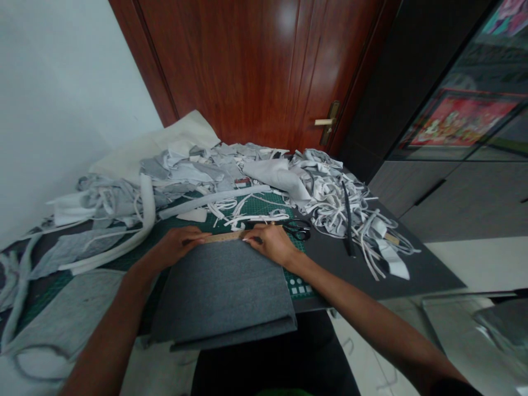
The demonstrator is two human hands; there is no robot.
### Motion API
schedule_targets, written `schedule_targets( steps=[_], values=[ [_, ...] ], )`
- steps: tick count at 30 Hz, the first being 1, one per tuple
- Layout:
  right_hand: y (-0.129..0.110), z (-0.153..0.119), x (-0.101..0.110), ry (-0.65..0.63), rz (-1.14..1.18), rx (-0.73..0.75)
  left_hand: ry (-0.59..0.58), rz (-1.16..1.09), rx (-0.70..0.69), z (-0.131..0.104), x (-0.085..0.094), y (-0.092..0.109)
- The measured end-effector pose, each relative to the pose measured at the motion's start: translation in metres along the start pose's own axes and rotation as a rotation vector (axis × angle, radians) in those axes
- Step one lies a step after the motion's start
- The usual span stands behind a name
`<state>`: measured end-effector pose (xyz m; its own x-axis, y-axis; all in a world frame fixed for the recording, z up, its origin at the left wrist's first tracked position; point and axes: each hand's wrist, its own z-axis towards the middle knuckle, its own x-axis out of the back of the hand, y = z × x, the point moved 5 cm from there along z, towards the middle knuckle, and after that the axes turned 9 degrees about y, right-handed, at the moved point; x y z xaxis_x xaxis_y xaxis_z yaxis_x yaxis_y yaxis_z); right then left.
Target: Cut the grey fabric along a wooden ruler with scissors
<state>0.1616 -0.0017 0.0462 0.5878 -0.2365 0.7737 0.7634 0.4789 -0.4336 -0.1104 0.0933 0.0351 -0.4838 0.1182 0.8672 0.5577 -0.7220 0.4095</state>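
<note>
A dark grey folded cloth (231, 291) lies over the front edge of the table, its lower end hanging down. Along its far edge runs a narrow tan strip, like a ruler (225, 237). My left hand (179, 243) pinches the strip's left end at the cloth's far left corner. At the other end, my right hand (268, 242) has its fingers closed on the strip near the cloth's far edge. Black-handled scissors (299, 229) lie just beyond and right of my right hand, their blades partly hidden.
Piles of grey and white fabric scraps (330, 192) cover the back and right of the table (429, 269). A green cutting mat (256, 206) lies beneath. Light grey cloth (78, 308) and long rolled strips (147, 209) are at the left. Behind stands a brown door (247, 71).
</note>
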Motion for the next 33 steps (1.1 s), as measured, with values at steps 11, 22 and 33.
schedule_targets(
  steps=[11, 22, 33],
  values=[
    [-0.066, 0.051, -0.051, -0.127, -0.015, 0.1, 0.043, -0.035, -0.039, -0.007, 0.001, 0.001],
    [-0.087, 0.051, -0.086, -0.156, -0.18, 0.104, 0.012, -0.063, 0.009, -0.013, 0.003, -0.005],
    [-0.086, 0.052, -0.094, -0.145, -0.245, 0.136, -0.029, -0.057, -0.009, -0.014, 0.005, -0.009]
  ],
)
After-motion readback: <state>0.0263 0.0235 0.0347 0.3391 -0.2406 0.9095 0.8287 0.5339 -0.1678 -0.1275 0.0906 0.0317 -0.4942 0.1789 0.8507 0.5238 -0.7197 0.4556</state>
